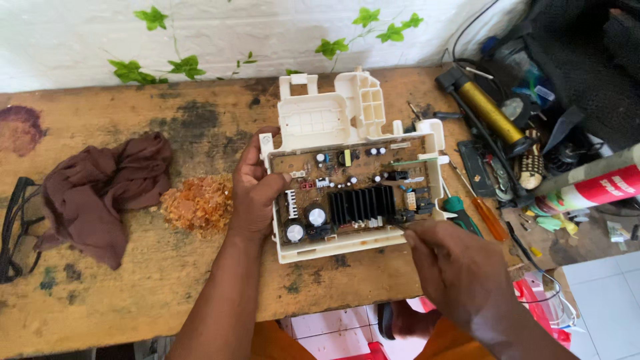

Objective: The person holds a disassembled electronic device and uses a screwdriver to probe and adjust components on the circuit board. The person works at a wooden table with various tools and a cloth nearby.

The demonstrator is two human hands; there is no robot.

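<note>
The left hand [253, 193] grips the circuit board's [353, 197] white plastic housing edge — rigid, light, fragile parts; right hand [453, 267] pinches closed at its lower edge on the desk [133, 280].

Both forearms are bare to the frame's edge, without sleeves, gloves, rings or a watch.

One labelled thing showed: a tube [593, 185] lying tilted at the right edge of the desk [133, 293], among the tools. Its body was pale grey-green, and a red label [610, 188] with white print wrapped its right part. No signs or screens were in view.
</note>
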